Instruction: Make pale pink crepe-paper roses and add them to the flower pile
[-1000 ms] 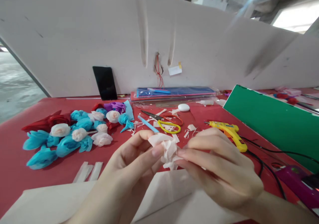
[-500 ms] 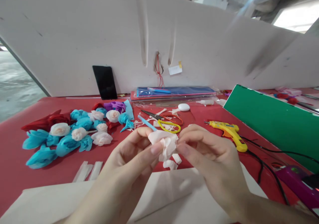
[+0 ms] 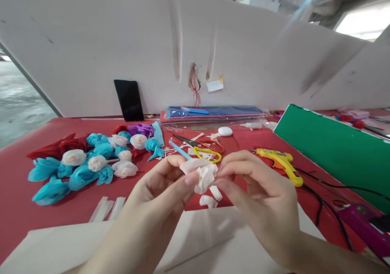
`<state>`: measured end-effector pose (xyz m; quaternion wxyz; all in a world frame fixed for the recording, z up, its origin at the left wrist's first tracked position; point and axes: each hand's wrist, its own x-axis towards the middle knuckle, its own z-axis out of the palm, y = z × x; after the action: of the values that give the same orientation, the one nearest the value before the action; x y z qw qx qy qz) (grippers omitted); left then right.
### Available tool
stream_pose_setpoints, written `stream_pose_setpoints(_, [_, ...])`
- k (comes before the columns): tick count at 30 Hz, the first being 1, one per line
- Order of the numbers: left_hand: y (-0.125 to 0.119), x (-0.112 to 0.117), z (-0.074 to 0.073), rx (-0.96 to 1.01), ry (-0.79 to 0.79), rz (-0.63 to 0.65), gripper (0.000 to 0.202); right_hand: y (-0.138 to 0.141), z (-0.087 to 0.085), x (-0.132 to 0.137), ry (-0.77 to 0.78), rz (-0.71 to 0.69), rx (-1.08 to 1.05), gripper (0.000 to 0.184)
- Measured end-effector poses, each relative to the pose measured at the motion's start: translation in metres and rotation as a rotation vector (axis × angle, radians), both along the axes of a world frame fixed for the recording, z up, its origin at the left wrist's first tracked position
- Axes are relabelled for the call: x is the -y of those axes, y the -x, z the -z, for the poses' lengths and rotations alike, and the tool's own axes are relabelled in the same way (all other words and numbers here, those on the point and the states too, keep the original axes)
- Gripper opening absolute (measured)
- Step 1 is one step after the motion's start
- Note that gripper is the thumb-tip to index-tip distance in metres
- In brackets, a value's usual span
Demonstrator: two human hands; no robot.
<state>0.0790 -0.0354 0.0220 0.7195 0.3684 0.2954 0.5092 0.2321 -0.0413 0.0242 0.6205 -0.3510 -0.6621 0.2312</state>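
Observation:
Between my two hands is a pale pink crepe-paper flower (image 3: 206,177), its petals ruffled and a loose flap rising on the left. My left hand (image 3: 166,199) pinches it between thumb and fingers from the left. From the right, the thumb and index finger of my right hand (image 3: 256,201) press on the petal edge. Just beyond the flower lie scissors (image 3: 207,155) with one yellow and one red handle, and a light blue stick (image 3: 180,149). Small paper scraps (image 3: 209,201) lie below the flower.
Several crepe flowers in blue, white, red and purple (image 3: 100,150) are heaped at left. A yellow glue gun (image 3: 282,160) with a black cord lies at right, beside a green board (image 3: 332,156). A black tablet (image 3: 129,100) leans on the wall. White sheet (image 3: 210,233) in front.
My right hand has shifted slightly at the flower's right edge, its fingers raised a little. The flower has turned slightly in my hands.

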Motion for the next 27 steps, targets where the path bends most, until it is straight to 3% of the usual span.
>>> stream_pose_setpoints(8, [-0.001, 0.001, -0.001, 0.106, 0.021, 0.021, 0.014, 0.000, 0.004, 0.000, -0.168, 0.062, 0.109, 0.023])
stream_pose_setpoints(19, [-0.002, 0.003, -0.003, 0.131, 0.091, 0.055, 0.009, -0.009, -0.001, 0.004, -0.438, 0.210, 0.379, 0.022])
stream_pose_setpoints(23, [-0.001, 0.003, -0.004, 0.167, 0.118, 0.061, 0.012, -0.010, -0.005, 0.002, -0.465, 0.212, 0.493, 0.021])
stream_pose_setpoints(27, [0.000, 0.001, -0.006, 0.164, 0.118, 0.051, 0.011, -0.007, -0.003, -0.001, -0.459, 0.173, 0.408, 0.011])
